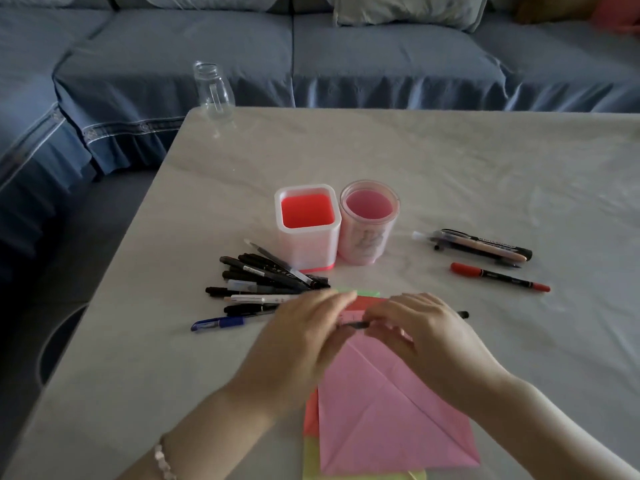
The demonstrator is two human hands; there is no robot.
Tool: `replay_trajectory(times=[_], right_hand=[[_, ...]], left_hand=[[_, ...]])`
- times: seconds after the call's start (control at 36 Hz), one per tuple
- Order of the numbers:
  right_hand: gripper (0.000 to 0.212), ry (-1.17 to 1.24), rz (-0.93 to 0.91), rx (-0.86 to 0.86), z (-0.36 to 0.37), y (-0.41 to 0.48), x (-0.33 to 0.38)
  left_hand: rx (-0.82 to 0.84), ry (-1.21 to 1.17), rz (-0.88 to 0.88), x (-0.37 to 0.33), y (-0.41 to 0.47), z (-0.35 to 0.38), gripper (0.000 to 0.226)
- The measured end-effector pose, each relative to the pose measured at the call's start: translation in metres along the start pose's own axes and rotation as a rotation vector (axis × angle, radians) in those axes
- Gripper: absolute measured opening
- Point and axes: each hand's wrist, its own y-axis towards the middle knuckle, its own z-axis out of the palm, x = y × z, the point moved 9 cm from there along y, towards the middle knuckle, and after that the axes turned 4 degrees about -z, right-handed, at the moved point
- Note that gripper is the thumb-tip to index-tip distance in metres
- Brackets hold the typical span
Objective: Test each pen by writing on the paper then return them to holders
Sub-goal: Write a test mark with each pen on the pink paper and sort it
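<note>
Over a pink creased paper (388,410) on the table, my left hand (304,341) and my right hand (426,337) both hold one thin black pen (356,324); its far end sticks out to the right of my right hand. The left hand is blurred. A pile of several dark pens (263,289) lies left of the paper. Behind stand two empty holders: a square white and red one (306,226) and a round pink one (369,223). More pens (481,245) and a red marker (498,277) lie to the right.
Red and yellow-green sheets (311,459) lie under the pink paper. A clear glass bottle (213,90) stands at the table's far left corner. A blue sofa (311,53) runs behind the pale marble-look table (485,161). The table's left edge runs diagonally.
</note>
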Motion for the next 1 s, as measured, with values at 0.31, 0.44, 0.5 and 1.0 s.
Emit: replay_trajectory(times=[0.31,0.44,0.5,1.0], right_hand=[[0.027,0.453,0.572,-0.466,-0.028,-0.043,-0.018],[0.037,0.982,0.788,-0.327,0.01,-0.042,-0.026],[0.036,1.056,0.816,-0.375,0.014,-0.04,-0.028],[0.036,1.027,0.772,-0.538,0.007,-0.048,-0.037]], left_hand=[[0.061,-0.335,-0.298,-0.003,-0.01,0.016,0.028],[0.186,-0.391,-0.197,-0.021,-0.009,0.031,0.024],[0.196,-0.408,-0.176,-0.024,-0.009,0.034,0.028],[0.183,-0.135,-0.196,-0.001,-0.016,0.033,0.044]])
